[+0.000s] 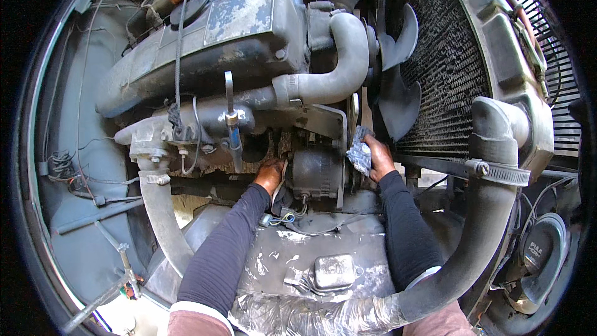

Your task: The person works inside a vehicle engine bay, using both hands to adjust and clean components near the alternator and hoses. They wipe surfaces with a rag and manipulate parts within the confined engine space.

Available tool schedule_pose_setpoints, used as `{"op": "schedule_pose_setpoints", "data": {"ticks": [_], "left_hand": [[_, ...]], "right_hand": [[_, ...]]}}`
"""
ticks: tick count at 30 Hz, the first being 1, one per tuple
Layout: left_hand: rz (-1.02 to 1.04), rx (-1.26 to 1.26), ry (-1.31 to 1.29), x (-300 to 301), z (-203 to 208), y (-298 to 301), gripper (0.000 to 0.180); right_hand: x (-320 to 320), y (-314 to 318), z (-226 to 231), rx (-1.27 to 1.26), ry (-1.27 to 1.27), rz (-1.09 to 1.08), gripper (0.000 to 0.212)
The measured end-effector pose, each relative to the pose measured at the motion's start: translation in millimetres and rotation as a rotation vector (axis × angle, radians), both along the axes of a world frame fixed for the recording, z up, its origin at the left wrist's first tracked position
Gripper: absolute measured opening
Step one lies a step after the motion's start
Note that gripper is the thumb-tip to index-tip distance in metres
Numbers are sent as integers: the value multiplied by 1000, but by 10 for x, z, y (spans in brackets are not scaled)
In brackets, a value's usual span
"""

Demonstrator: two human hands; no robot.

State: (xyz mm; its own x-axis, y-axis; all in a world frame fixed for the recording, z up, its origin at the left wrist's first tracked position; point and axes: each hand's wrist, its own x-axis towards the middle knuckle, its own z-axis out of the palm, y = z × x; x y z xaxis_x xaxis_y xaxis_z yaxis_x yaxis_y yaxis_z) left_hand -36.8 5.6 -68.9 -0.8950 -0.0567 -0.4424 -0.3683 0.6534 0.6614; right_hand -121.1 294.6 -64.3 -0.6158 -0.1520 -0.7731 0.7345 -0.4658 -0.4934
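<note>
Both hands are reached around the alternator [317, 173]: a rag [359, 152] is pinched in the right hand [378, 157] for wiping, while the left hand [269, 175], its grip hidden, is braced alongside.

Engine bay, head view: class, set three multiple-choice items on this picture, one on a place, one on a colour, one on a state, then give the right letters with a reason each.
1. Where is the right hand?
A. On the radiator hose clamp
B. Between the alternator and the fan
C. On the small metal box at the bottom

2. What colour are the sleeves on both forearms?
A. Dark, near black
B. Bright yellow
C. White

3. What is the state of the right hand?
A. Open and empty
B. Out of view
C. Closed on a crumpled rag

Answers:
1 B: the hand sits just right of the alternator, below the fan blades.
2 A: both forearms wear dark sleeves.
3 C: the fingers clutch a grey-blue rag. The left hand rests left of the alternator; its grip cannot be told.
</note>
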Motion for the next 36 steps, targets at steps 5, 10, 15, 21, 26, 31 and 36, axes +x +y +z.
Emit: {"op": "schedule_pose_setpoints", "data": {"ticks": [5,10,15,21,26,31,36], "left_hand": [[-162,-128,93,-42,-102,-52,22],[-209,-223,66,31,-10,-105,26],[-164,-134,128,-43,37,105,30],[-224,-262,26,28,-156,-71,28],[-95,-85,-52,72,-203,-119,31],[-202,-208,-68,54,-207,-136,36],[-15,61,-31,19,-59,-47,31]], "right_hand": [[5,-61,-86,128,99,-34,19],[66,-113,-63,258,135,43,36],[86,322,-943,574,297,119,24],[85,199,-822,563,388,247,35],[91,129,-583,351,195,55,36],[67,-26,81,276,116,59,33],[94,21,-33,187,112,-57,29]]}}
